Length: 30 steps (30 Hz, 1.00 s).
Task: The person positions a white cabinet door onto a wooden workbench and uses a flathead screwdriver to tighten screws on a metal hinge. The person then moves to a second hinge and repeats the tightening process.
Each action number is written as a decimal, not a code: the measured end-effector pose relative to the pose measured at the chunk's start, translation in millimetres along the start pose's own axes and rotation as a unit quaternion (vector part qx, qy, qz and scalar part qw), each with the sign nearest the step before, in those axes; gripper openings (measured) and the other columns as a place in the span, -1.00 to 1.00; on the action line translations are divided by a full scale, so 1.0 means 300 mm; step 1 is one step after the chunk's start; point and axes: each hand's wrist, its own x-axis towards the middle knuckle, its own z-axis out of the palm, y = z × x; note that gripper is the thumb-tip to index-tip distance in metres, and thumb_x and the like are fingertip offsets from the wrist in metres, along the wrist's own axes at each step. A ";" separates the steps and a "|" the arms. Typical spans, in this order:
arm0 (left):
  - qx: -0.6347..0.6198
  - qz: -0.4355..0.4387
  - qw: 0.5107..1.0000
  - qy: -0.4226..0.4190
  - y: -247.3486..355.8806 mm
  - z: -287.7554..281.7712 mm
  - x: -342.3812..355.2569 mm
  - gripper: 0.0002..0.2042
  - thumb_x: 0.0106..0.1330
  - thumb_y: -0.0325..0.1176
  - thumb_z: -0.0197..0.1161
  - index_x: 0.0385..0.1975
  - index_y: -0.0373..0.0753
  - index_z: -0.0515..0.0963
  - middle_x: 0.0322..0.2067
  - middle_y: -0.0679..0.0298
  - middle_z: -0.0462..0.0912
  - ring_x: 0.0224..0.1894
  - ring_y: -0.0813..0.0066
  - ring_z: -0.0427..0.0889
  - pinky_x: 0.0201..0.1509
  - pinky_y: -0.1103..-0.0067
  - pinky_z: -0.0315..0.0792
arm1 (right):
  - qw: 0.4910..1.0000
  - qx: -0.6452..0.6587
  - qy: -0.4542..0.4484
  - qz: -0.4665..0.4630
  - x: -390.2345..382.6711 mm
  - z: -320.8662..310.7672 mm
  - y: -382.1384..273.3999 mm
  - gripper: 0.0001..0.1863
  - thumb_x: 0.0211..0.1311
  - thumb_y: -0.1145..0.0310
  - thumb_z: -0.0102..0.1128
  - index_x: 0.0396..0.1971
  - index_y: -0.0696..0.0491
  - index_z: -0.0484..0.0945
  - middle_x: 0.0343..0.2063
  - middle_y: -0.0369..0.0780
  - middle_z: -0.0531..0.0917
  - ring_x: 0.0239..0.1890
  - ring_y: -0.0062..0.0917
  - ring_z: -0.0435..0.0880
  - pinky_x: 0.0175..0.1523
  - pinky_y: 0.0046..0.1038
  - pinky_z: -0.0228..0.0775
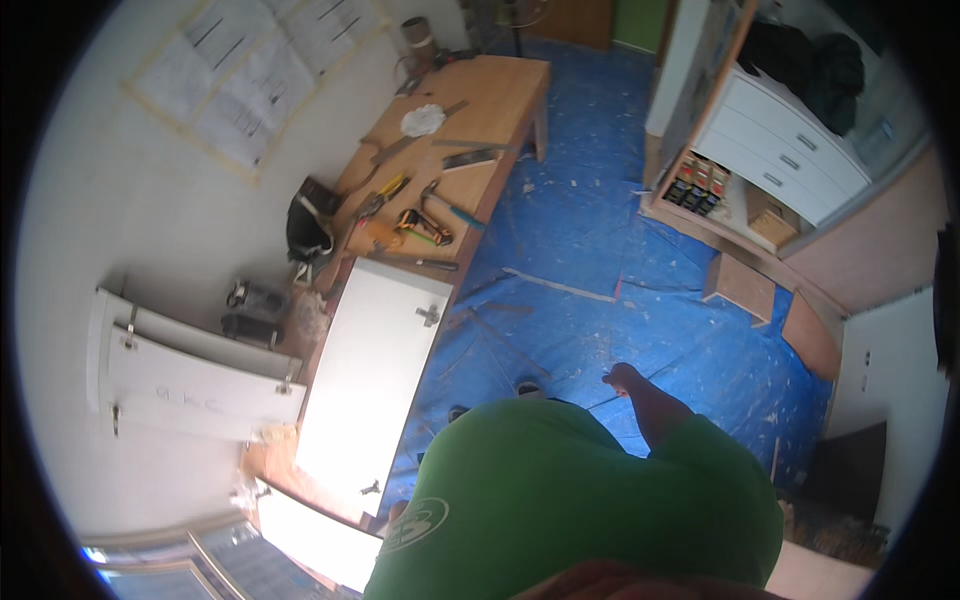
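My right hand (617, 376) hangs over the blue floor sheet (560, 330) with its fingers curled; what it holds, if anything, is too small to make out. My left hand (398, 508) shows only as a sliver beside my green shirt, its fingers hidden, near a white cabinet door (365, 370) with metal hinges. That door lies on a wooden bench (505, 100), whose far part holds a hammer (450, 205), a tape measure (410, 220), a white crumpled wad (423, 120) and other hand tools.
White panels (200, 390) lean on the left wall, near a black bag (308, 225). On the right stands an open cabinet with white drawers (760, 140), with wooden pieces (740, 285) on the floor before it. Narrow strips (560, 285) lie on the sheet.
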 end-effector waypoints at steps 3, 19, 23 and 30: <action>0.052 -0.046 0.997 -0.021 -0.130 0.034 -0.045 -0.66 0.42 -0.12 0.16 -0.11 -0.27 0.70 -0.10 -0.05 0.73 -0.04 0.01 0.72 0.06 0.25 0.55 | 0.997 0.081 0.004 0.001 -0.060 0.033 -0.012 -0.54 0.35 0.02 0.30 -0.43 0.19 0.63 -0.60 -0.09 0.68 -0.61 -0.28 0.69 -0.46 -0.19 0.57; -0.007 -0.046 0.999 0.017 0.113 0.034 -0.090 -0.48 0.50 0.11 0.03 -0.10 -0.29 0.68 -0.07 -0.07 0.71 0.06 -0.10 0.65 0.15 0.20 0.50 | 0.970 0.229 -0.016 -0.083 0.005 -0.032 -0.229 -0.74 0.35 0.20 0.33 -0.24 0.09 0.55 -0.57 -0.19 0.57 -0.65 -0.46 0.56 -0.61 -0.36 0.37; -0.012 -0.098 0.995 0.009 0.053 0.101 -0.149 -0.50 0.52 0.07 0.00 0.00 -0.26 0.66 -0.02 -0.07 0.71 0.11 -0.11 0.64 0.21 0.17 0.49 | 0.984 0.164 -0.012 -0.074 -0.015 -0.039 -0.242 -0.74 0.37 0.20 0.32 -0.25 0.10 0.54 -0.58 -0.20 0.57 -0.64 -0.46 0.57 -0.61 -0.34 0.40; -0.026 -0.131 0.989 -0.061 0.055 0.091 -0.216 -0.49 0.51 0.08 0.00 0.04 -0.25 0.65 0.07 -0.08 0.67 0.11 -0.15 0.63 0.25 0.18 0.48 | 0.986 0.156 -0.008 -0.055 -0.045 -0.020 -0.169 -0.71 0.38 0.18 0.29 -0.31 0.14 0.56 -0.60 -0.19 0.60 -0.63 -0.45 0.61 -0.58 -0.33 0.48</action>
